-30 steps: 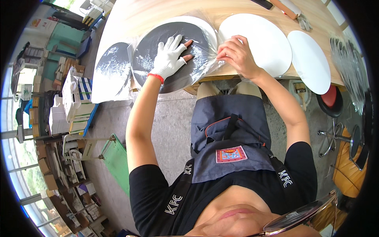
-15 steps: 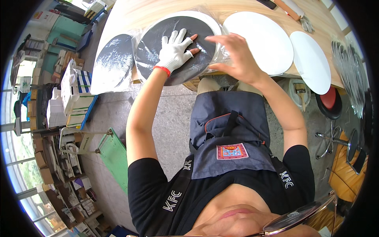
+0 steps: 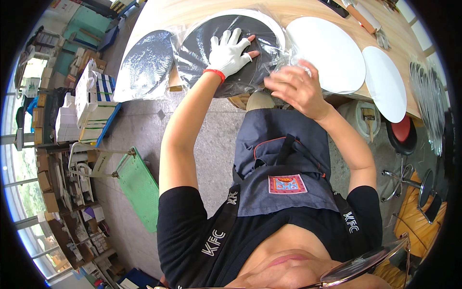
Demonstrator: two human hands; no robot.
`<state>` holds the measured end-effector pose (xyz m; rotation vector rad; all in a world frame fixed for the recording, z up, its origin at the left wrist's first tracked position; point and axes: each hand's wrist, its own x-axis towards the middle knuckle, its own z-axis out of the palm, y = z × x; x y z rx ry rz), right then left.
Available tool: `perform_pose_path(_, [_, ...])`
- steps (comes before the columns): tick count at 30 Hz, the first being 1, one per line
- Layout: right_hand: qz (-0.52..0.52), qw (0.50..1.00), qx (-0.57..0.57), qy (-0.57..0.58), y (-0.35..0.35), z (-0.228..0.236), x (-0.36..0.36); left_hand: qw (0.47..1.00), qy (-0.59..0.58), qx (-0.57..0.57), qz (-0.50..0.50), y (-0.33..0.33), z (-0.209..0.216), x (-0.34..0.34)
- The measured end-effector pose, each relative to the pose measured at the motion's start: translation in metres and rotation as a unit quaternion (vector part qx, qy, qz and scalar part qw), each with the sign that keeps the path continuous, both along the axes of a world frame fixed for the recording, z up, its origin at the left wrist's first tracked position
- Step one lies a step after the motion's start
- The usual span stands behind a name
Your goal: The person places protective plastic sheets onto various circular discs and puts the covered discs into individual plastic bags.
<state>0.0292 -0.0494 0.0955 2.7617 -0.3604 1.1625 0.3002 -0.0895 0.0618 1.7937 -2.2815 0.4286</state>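
Observation:
A round black disc (image 3: 204,41) lies on the table inside clear plastic film, with a white rim showing along its far side. My left hand (image 3: 230,54) wears a white glove that leaves the thumb and index fingertips bare. It rests flat on the film over the disc, fingers spread. A red band (image 3: 215,75) circles that wrist. My bare right hand (image 3: 299,87) hovers by the table's near edge, just right of the disc. Its fingers are loosely bent and slightly blurred, with the thumb apart. Crumpled clear film (image 3: 281,60) lies close beyond it.
Left of the disc is another film-wrapped dark disc (image 3: 147,60). Two white discs, a large one (image 3: 327,53) and a smaller one (image 3: 385,84), lie to the right. A bucket with a brush (image 3: 368,115), a stool (image 3: 402,135) and a green trolley (image 3: 138,188) stand around the table.
My right hand has come down nearer the table's edge, its fingers bending from a wide spread. My left hand stays flat on the disc. The whole view has shifted slightly.

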Motion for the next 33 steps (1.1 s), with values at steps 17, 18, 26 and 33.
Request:
perform_pose_path(17, [0.107,0.993,-0.040,0.005,0.031,-0.017,0.073,0.998,0.002,0.058,-0.027,0.041,0.015,0.065])
perform_pose_path(18, [0.112,0.993,-0.018,0.019,0.031,-0.024,0.064,0.998,0.001,0.055,-0.020,0.044,0.012,0.063])
perform_pose_path(26, [-0.028,0.996,0.082,0.004,0.034,0.025,0.108,0.999,-0.027,0.027,-0.003,0.041,0.002,0.065])
perform_pose_path(33, [0.071,0.993,0.053,0.078,0.041,-0.015,0.141,0.999,0.014,0.032,-0.001,0.040,0.003,0.065])
